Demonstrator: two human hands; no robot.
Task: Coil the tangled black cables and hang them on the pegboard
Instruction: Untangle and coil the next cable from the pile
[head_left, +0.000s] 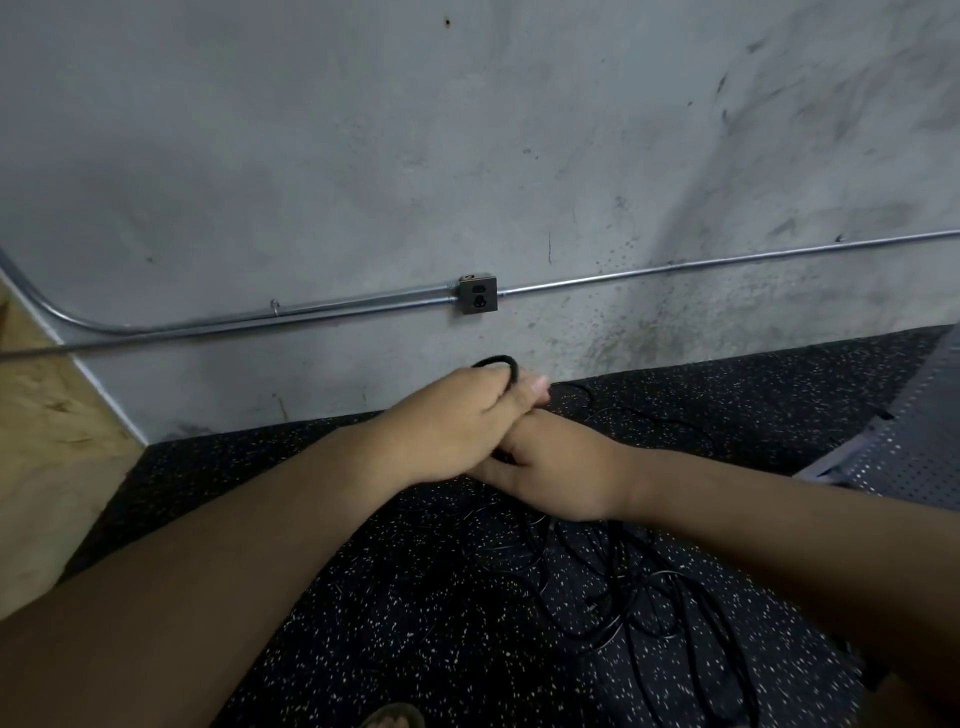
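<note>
Gripping black cable loop (501, 359) w/ L hand (457, 421); R hand (550, 473) beneath, grip unclear.

A: Where's the cable rn?
B: Thin black cable (597, 587), mostly a loose tangle on the speckled floor (363, 597), btm centre-right, strands crossing every way. A few run off twd the wall (363, 156).
A: Any coiled?
B: One small loop (498, 360) sticks up from the left hand (457, 410), which grips it.
A: Pegboard?
B: Grey perforated pegboard (904, 457), low at far right, cut off by the frame edge; flat or propped, can't tell
</note>
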